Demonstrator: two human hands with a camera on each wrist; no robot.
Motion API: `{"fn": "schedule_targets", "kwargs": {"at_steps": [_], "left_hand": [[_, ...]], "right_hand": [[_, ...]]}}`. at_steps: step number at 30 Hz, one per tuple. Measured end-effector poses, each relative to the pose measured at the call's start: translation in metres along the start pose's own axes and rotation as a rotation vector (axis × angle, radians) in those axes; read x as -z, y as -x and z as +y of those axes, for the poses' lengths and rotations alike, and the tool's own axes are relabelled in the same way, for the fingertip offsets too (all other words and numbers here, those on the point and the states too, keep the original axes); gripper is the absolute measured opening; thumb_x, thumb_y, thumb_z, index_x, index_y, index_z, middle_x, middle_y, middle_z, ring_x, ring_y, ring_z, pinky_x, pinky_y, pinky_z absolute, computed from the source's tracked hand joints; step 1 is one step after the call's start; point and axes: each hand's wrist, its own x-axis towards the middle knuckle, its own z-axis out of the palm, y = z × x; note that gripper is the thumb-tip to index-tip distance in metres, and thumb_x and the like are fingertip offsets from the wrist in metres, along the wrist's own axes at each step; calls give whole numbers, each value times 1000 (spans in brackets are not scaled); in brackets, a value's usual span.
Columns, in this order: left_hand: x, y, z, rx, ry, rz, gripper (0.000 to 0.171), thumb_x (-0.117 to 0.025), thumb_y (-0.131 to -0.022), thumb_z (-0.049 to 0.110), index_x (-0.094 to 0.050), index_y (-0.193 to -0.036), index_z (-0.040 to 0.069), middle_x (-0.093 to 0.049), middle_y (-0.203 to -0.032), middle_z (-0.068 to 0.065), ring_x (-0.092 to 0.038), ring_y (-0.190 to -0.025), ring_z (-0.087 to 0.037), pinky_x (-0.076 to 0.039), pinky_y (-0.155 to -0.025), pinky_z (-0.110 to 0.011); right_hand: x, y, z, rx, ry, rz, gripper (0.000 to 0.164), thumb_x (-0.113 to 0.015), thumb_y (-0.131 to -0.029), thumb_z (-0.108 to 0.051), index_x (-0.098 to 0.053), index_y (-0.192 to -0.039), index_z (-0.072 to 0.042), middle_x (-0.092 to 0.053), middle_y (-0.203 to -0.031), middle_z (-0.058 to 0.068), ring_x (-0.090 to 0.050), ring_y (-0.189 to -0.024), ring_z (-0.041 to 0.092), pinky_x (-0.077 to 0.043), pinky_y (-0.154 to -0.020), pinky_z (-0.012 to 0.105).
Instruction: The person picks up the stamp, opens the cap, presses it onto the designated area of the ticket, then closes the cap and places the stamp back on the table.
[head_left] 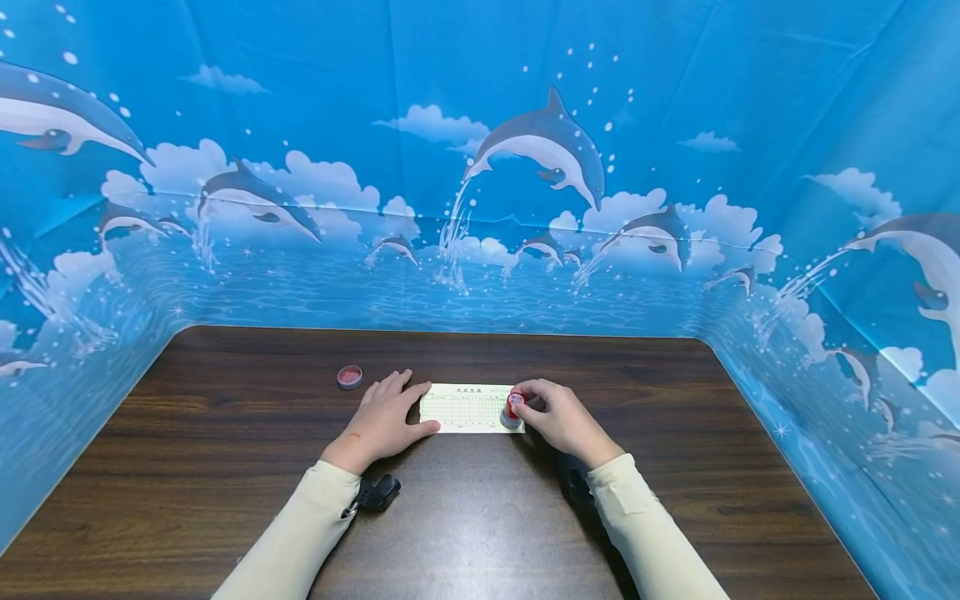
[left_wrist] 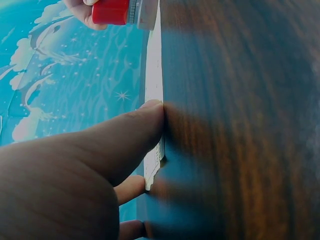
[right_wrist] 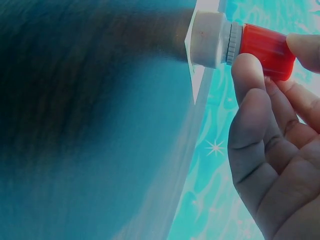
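Note:
A pale-green printed form pad (head_left: pixel 465 410) lies flat on the table. My left hand (head_left: pixel 381 421) rests at its left end with fingers spread, and the thumb (left_wrist: pixel 142 122) presses on the near edge. At the right end, my right hand (head_left: pixel 566 421) grips a stamp (head_left: pixel 515 400) by its red handle (right_wrist: pixel 270 52), between thumb and fingertips. The stamp stands upright, its grey translucent base (right_wrist: pixel 207 40) down on the paper. The stamp's face is hidden underneath. A small round red ink pad (head_left: pixel 349 377) sits just beyond my left hand's fingers.
The dark wood-grain table (head_left: pixel 480 533) extends on all sides of the pad. A blue curtain (head_left: pixel 337 275) with dolphins closes off the back and both sides. Black wrist cameras, including the left one (head_left: pixel 378 493), hang under the forearms.

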Motion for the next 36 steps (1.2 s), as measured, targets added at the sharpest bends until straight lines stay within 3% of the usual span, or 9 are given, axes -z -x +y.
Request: {"fn": "schedule_targets", "kwargs": {"at_steps": [12,26,36], "left_hand": [[-2,1,-1,-1,3,-5,74,-72,-96,46,-49,-155,10,-31,-164,-27,-23,-153,-48,-17,-123,-65],[-1,1,-1,1,7,-8,74,-72,-96,46,-48,-156,10,-30,-164,-28,-22,-153,-48,-16,-123,-66],[-1,0,-1,-3,4,-2,74,-72,-96,46,-48,-156,10,-30,-164,-28,-22,-153,-48,-17,-123,-66]], "right_hand": [[0,1,0,-29,5,-6,18,-71,-100,-17,-74,-117,-12,-69,-101,-4,-63,-85,10,-55,-74,31],[0,-1,2,12,-18,-8,16,-71,-99,-16,-76,-113,-12,-70,-102,-2,-64,-84,11,-56,-74,30],[1,-1,4,-3,-35,-8,16,-71,-99,-15,-76,-114,-11,-70,-102,-2,-64,-83,11,-55,-73,30]]}}
